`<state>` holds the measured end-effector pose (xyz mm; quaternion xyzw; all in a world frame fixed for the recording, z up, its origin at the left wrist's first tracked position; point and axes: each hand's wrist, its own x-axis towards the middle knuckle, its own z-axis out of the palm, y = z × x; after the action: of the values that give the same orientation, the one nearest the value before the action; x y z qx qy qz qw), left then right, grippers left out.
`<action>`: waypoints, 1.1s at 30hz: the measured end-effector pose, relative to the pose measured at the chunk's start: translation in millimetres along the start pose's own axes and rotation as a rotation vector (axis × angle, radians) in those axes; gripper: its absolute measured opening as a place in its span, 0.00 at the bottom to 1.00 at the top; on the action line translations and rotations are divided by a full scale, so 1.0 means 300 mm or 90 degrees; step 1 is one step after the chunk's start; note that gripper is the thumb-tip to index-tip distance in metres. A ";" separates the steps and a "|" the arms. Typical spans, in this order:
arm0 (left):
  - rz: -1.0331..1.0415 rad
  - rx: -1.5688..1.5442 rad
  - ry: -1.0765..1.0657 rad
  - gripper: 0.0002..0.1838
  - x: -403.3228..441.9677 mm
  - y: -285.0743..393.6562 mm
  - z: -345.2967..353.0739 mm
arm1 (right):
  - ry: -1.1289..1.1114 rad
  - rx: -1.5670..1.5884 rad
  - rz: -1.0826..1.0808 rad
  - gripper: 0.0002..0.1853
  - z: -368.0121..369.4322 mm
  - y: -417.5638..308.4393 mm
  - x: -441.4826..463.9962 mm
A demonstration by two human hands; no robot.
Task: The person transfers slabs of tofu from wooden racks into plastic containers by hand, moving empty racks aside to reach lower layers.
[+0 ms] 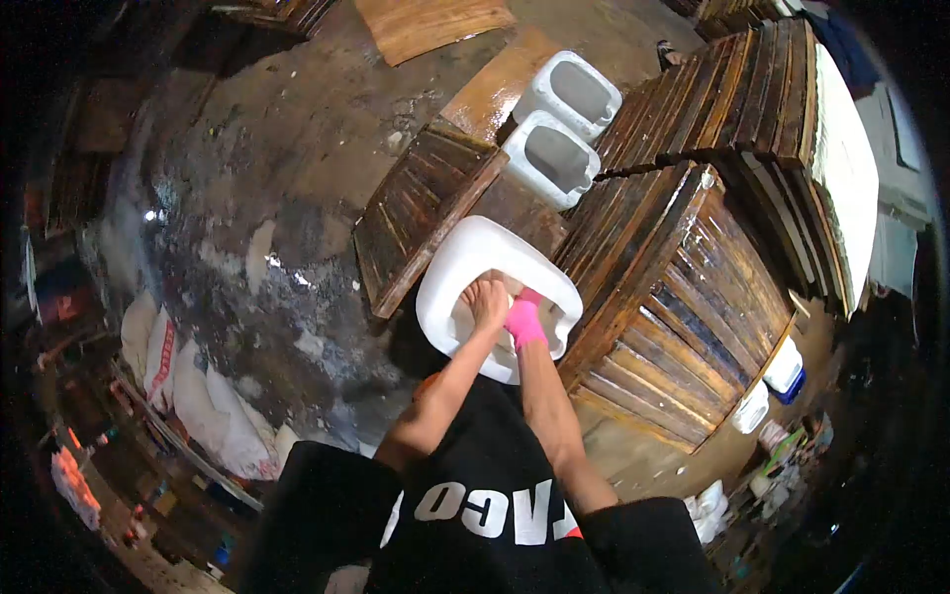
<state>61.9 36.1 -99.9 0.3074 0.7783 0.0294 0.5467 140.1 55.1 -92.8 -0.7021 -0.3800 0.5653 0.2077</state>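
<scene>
A white open-topped basin [447, 252] with rounded corners stands in front of me, brownish inside. Both my hands reach down into it. My left hand [485, 300] is bare, its fingers stretched out and lying toward the basin's inner bottom. Close beside it is my right hand [524, 319], in a bright pink glove, with the fingers looking curled. Something pale shows between the two hands, too small to name. The fingertips of the gloved hand are partly hidden.
Two similar white basins [562, 121] stand beyond, touching. Slatted wooden panels [683, 312] are stacked on the right; another wooden slatted panel [421, 203] is left of the basin. White sacks [213, 411] lie at lower left. The floor [297, 178] looks wet.
</scene>
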 end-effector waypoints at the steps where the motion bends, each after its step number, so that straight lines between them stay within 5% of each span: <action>1: 0.049 -0.090 0.120 0.31 -0.040 0.048 -0.021 | 0.027 -0.111 -0.039 0.18 0.002 0.004 0.012; 2: 0.101 -0.181 0.238 0.27 -0.098 0.088 -0.034 | 0.033 -0.184 -0.055 0.18 0.017 0.007 0.036; 6: 0.107 -0.495 0.220 0.29 -0.244 0.199 -0.156 | 0.016 -0.380 -0.114 0.16 0.001 -0.020 0.003; 12: 0.102 -0.873 -0.039 0.27 -0.425 0.083 -0.207 | -0.019 -0.508 -0.143 0.14 0.059 -0.013 0.051; 18: 0.120 -0.823 0.161 0.23 -0.560 0.111 -0.237 | -0.154 -0.570 -0.159 0.14 0.167 0.000 0.208; 21: -0.140 -1.045 0.183 0.22 -0.560 0.082 -0.068 | -0.210 -0.589 -0.301 0.13 0.075 0.035 0.141; 22: -0.268 -1.099 0.166 0.21 -0.553 0.076 -0.001 | -0.295 -0.309 -0.193 0.16 -0.070 -0.047 0.043; 23: -0.134 -1.173 -0.021 0.19 -0.432 -0.101 0.146 | -0.374 -0.101 -0.373 0.20 -0.280 -0.144 -0.110; 24: -0.003 -1.205 -0.221 0.17 -0.315 -0.272 0.291 | -0.467 -0.036 -0.257 0.21 -0.525 -0.311 -0.240; 25: -0.019 -1.034 -0.232 0.17 -0.379 -0.197 0.330 | -0.557 0.025 -0.137 0.23 -0.756 -0.410 -0.316; 26: -0.025 -0.850 -0.251 0.17 -0.443 -0.119 0.369 | -0.470 0.187 -0.082 0.23 -0.910 -0.337 -0.320; 27: -0.027 -0.681 -0.275 0.17 -0.514 -0.034 0.405 | -0.308 0.086 -0.249 0.23 -1.127 -0.367 -0.380; 28: -0.276 -0.905 -0.276 0.18 -0.560 0.072 0.448 | -0.141 0.165 -0.251 0.23 -1.297 -0.256 -0.369; 29: -0.402 -0.920 -0.295 0.18 -0.516 0.084 0.517 | 0.068 0.154 -0.285 0.22 -1.478 -0.072 -0.284; 30: -0.357 -0.900 -0.289 0.20 -0.555 0.153 0.547 | 0.332 -0.075 -0.355 0.20 -1.651 0.064 -0.266; 32: -0.150 -0.830 -0.280 0.21 -0.597 0.220 0.620 | 0.596 -0.040 -0.166 0.23 -1.927 0.185 -0.304; 33: -0.182 -0.881 -0.294 0.20 -0.609 0.261 0.615 | 0.636 -0.082 -0.118 0.25 -2.046 0.264 -0.299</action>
<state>296.2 -47.4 8.4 -0.2128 0.4797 0.3761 0.7637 741.4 21.4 75.6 -0.8615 -0.3290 0.1151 0.3692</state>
